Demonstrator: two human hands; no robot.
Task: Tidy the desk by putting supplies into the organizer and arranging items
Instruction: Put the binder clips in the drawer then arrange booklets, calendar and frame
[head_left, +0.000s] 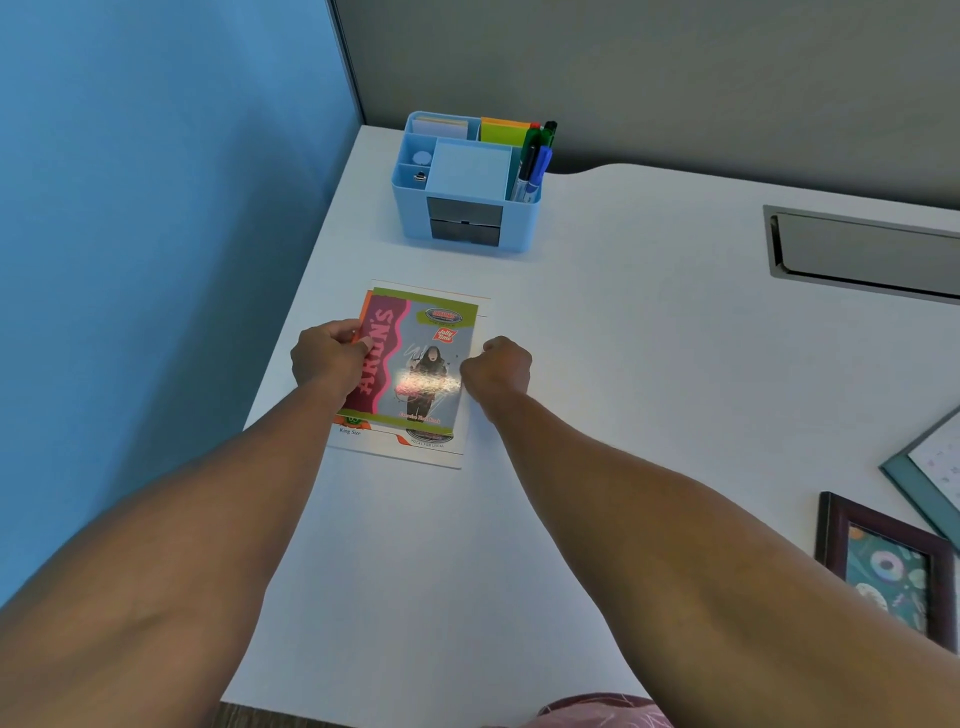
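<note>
A glossy notebook (423, 364) with a pink, green and grey cover lies on top of a larger white notebook (447, 454) near the desk's left edge. My left hand (327, 358) grips the stack's left edge, thumb on the cover. My right hand (496, 371) is curled against the right edge of the top notebook. Behind them stands a light blue organizer (410, 208) holding sticky notes (501, 130), a blue note block (470, 169), markers and pens (535, 156).
A white desk (623, 338) carries a grey cable tray cover (862, 249) at the back right. A dark-framed picture (883, 566) and a teal-framed board (930, 467) lie at the right edge. A blue partition (156, 208) runs along the left.
</note>
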